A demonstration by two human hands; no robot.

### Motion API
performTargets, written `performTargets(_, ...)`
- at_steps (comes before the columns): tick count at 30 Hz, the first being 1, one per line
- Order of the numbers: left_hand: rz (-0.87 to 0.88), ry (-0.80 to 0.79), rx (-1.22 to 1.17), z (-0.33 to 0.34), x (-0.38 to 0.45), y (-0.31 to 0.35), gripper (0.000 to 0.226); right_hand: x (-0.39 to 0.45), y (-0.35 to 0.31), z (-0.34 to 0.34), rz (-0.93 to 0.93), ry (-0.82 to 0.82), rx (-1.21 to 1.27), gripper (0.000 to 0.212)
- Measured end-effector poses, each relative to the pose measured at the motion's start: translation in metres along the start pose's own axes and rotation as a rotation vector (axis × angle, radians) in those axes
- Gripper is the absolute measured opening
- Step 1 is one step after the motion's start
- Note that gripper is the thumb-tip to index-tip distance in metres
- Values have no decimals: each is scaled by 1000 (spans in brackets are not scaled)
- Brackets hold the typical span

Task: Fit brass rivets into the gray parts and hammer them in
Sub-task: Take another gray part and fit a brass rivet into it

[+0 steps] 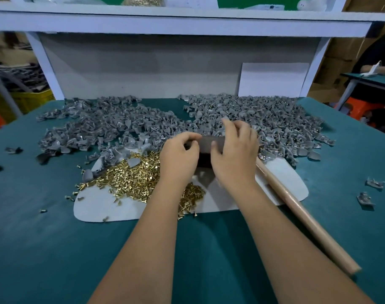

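Gripping a dark block [211,143] with my left hand [178,156] and right hand [235,154], fingers curled, beside brass rivets [134,176] and gray parts [264,119] on the counter [55,249].

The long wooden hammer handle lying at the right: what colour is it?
Pale tan, bare wood; head view, the only one.

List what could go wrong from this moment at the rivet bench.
1. The brass rivets lie heaped right under the left hand; some have already strayed onto the green table, and a forearm sweep could scatter more.
2. Both hands, the right hand included, crowd the dark block, so fingers risk a pinch.
3. The wooden handle juts toward the table edge and could be knocked off.
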State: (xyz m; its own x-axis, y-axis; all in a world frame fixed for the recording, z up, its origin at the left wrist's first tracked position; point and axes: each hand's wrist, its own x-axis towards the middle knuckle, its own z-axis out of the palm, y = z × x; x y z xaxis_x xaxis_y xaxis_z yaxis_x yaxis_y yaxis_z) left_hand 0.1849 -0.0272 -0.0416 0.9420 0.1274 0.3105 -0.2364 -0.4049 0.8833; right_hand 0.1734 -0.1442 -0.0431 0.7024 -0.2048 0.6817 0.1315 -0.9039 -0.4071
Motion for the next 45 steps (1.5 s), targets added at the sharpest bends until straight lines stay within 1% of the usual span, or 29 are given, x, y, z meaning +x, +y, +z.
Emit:
performTargets(2,40,77,127,-6,1,0,30,-2,-7,-5,-105,44,30,41)
performTargets(3,57,132,228,-10,2,-1,32,-4,-10,-7,-157,32,49,37)
performTargets(5,56,252,440,-23,5,-4,35,-7,-16,-10,-249,-46,102,27)
performTargets(7,-44,320,581,-38,7,-8,38,-10,-20,-13,-307,-159,152,19)
performTargets(9,-220,304,660,-52,9,-12,40,-13,-23,-15,-355,-263,176,17)
performTargets(11,-344,251,703,-61,10,-16,38,-15,-25,-15,-373,-392,189,19)
performTargets(13,-393,210,691,-65,11,-19,33,-17,-30,-13,-382,-515,199,22)
performTargets(15,-397,189,652,-65,12,-22,33,-20,-36,-8,-400,-600,179,35)
performTargets(17,-367,178,615,-65,12,-22,37,-24,-40,-3,-407,-675,166,51)
performTargets(18,-350,176,594,-65,12,-23,38,-26,-41,-1,-412,-710,151,55)
performTargets(20,-318,189,549,-65,12,-24,40,-30,-42,3,-432,-749,113,54)
performTargets(23,-241,267,449,-64,13,-25,41,-31,-42,4,-413,-761,140,42)
performTargets(26,-148,329,248,-61,14,-23,38,-27,-41,2,-397,-775,211,32)
performTargets(29,-139,316,62,-57,16,-24,24,-26,-40,1,-366,-795,270,23)
performTargets(32,-167,272,-46,-56,18,-28,21,-27,-43,1,-342,-787,308,6)
performTargets(35,-198,260,-75,-54,20,-30,22,-26,-44,3,-352,-795,293,15)
performTargets(39,-196,241,-78,-45,20,-27,22,-25,-41,2,-358,-777,307,14)
performTargets(41,-169,211,-91,-38,18,-21,21,-24,-38,1,-319,-708,340,10)
performTargets(42,-150,201,-109,-34,17,-17,22,-22,-37,0,-286,-627,352,9)
performTargets(45,-57,179,-158,-21,11,-6,33,-13,-31,-4,-107,-281,404,11)
